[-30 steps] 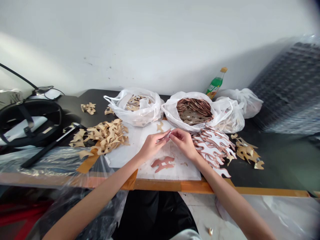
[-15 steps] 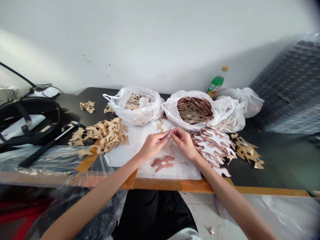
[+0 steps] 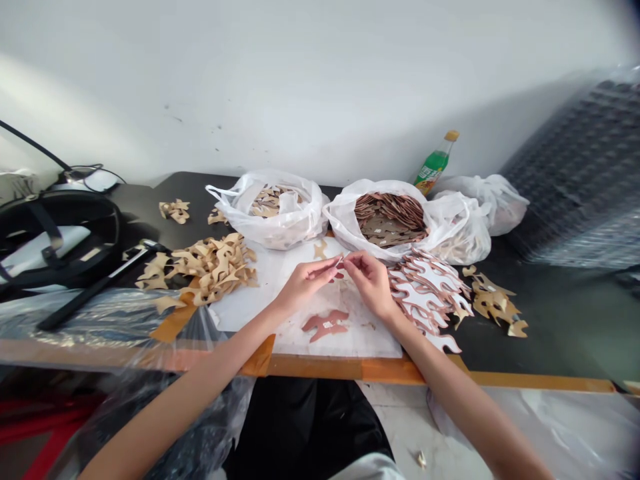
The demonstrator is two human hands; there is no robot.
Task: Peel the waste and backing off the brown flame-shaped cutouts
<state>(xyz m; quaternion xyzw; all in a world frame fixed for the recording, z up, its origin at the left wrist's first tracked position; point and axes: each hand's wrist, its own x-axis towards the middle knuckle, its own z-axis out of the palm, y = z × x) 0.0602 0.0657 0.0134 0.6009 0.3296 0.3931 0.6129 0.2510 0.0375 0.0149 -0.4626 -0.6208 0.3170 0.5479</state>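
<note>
My left hand (image 3: 311, 280) and my right hand (image 3: 369, 277) meet over the white paper sheet (image 3: 295, 343), fingertips pinched together. Between them they hold a small flat reddish-brown cut-out piece (image 3: 339, 271) with a white edge; the fingers hide most of it. Below the hands, a wavy reddish-brown cut-out (image 3: 327, 324) with a small white mark lies flat on the sheet. Right beside my right hand is a heap of white-faced, brown-edged cut-outs (image 3: 425, 293). A tan peeled-looking scrap (image 3: 320, 250) rests on the sheet behind my left hand.
Tan curled scraps (image 3: 215, 270) are heaped at left, more tan pieces (image 3: 495, 303) at right. Two open plastic bags (image 3: 280, 230) (image 3: 345, 220) stand behind. Also around are a green bottle (image 3: 433, 167), a black-handled tool (image 3: 95, 293) and stacked wrapped trays (image 3: 575, 173).
Both hands stay together at nearly the same spot, with the fingers slightly shifted. More of the reddish-brown piece shows between them now.
</note>
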